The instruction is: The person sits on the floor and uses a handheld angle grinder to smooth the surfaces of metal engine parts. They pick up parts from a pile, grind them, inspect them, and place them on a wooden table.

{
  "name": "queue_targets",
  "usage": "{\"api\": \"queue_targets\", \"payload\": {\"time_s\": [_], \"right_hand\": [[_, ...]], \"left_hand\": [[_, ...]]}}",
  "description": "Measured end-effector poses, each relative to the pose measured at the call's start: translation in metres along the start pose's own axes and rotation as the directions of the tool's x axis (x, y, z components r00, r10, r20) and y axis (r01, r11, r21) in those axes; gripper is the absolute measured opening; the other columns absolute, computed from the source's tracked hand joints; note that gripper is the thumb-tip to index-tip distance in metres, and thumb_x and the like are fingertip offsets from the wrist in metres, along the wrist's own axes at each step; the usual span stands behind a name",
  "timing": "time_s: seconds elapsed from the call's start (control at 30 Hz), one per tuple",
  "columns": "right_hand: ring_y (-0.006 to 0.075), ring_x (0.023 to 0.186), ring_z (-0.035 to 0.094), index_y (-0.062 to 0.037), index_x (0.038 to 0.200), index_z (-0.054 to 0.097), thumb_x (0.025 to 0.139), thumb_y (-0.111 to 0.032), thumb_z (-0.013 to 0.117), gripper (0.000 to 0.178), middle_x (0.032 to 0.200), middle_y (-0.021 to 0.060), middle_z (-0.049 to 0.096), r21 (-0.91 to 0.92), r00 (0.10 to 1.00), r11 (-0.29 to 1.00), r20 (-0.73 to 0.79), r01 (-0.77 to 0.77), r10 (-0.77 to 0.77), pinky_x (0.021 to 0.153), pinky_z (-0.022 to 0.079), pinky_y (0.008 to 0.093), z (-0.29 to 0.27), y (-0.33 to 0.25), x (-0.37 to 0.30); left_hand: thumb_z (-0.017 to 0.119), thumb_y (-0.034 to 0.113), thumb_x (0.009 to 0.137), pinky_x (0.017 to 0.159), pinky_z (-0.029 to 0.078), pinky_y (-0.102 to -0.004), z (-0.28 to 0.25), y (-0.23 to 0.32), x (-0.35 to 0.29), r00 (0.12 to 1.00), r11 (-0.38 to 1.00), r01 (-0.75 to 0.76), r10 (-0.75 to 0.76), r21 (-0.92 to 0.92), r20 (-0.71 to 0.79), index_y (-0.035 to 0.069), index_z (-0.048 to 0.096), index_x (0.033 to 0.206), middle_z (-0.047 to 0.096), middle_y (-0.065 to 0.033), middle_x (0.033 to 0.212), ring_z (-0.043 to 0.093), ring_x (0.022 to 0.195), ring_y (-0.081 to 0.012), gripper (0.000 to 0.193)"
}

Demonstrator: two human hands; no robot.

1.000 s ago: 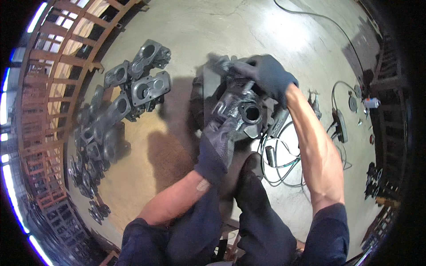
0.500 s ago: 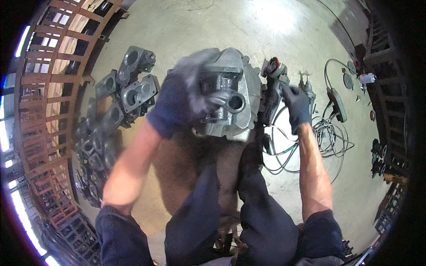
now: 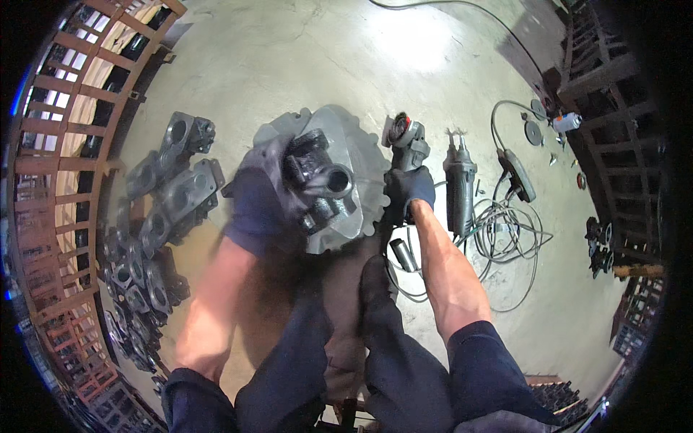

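Right hand (image 3: 410, 190) wrapped round angle grinder (image 3: 410, 148); metal casting (image 3: 345, 153) left of that grip. Left hand (image 3: 261, 206) blurred against casting, hold unclear. Seemingly grasping step; any lift needs slack cable (image 3: 499, 232).

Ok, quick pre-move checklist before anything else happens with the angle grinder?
1. Gloves on left hand and right hand: ok.
2. Left hand at the grey metal casting: ok, though blurred.
3. Right hand at the angle grinder: ok.
4. Right-hand grip fully closed: cannot tell, fingers mostly hidden.
5. Grinder switch position: cannot tell.
6. Cables laid out neatly: not ok, loosely looped on the floor.
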State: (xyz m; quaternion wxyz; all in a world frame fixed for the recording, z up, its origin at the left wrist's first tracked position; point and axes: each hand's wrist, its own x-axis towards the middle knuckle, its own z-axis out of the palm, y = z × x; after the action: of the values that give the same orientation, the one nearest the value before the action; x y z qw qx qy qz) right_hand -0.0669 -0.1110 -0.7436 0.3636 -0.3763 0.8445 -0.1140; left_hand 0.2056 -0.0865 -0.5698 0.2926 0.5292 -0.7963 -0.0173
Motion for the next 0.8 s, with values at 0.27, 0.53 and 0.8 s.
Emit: {"api": "queue_targets", "payload": {"time_s": [0.27,0.53,0.8], "right_hand": [[0.0278,0.071,0.072,0.0061,0.112,0.066,0.087,-0.024,0.073,0.040,0.091,0.0179,0.073,0.765,0.823,0.456,0.557,-0.455,-0.113,0.068,0.062,0.0389,-0.034,0.029,-0.002],[0.0163,0.067,0.059,-0.0018,0.112,0.061,0.085,-0.038,0.068,0.045,0.083,0.0060,0.060,0.718,0.922,0.668,0.099,0.195,-0.375,0.060,0.050,0.0308,-0.098,0.044,-0.135],[0.0240,0.087,0.071,0.0012,0.132,0.056,0.094,-0.053,0.066,0.067,0.107,0.0167,0.069,0.904,0.873,0.425,0.247,-0.052,-0.420,0.072,0.061,0.0360,-0.168,-0.014,-0.199]], "left_hand": [[0.073,0.038,0.089,0.079,0.055,-0.0458,0.003,0.121,-0.079,0.885,0.836,0.280,-0.035,-0.472,0.464,0.001,0.064,0.115,0.071,-0.0198,0.089,0.070,0.084,-0.0372,0.046],[0.088,0.044,0.077,0.078,0.055,-0.0385,0.109,0.194,-0.125,0.670,0.057,0.736,-0.203,-0.674,0.714,-0.012,0.047,0.126,0.068,-0.0199,0.103,0.068,0.091,-0.0245,0.085],[0.082,0.030,0.084,0.088,0.052,-0.0333,0.036,0.197,-0.083,0.645,-0.100,0.761,0.217,-0.640,0.733,-0.006,0.059,0.122,0.070,-0.0081,0.100,0.061,0.094,-0.0124,0.057]]}}
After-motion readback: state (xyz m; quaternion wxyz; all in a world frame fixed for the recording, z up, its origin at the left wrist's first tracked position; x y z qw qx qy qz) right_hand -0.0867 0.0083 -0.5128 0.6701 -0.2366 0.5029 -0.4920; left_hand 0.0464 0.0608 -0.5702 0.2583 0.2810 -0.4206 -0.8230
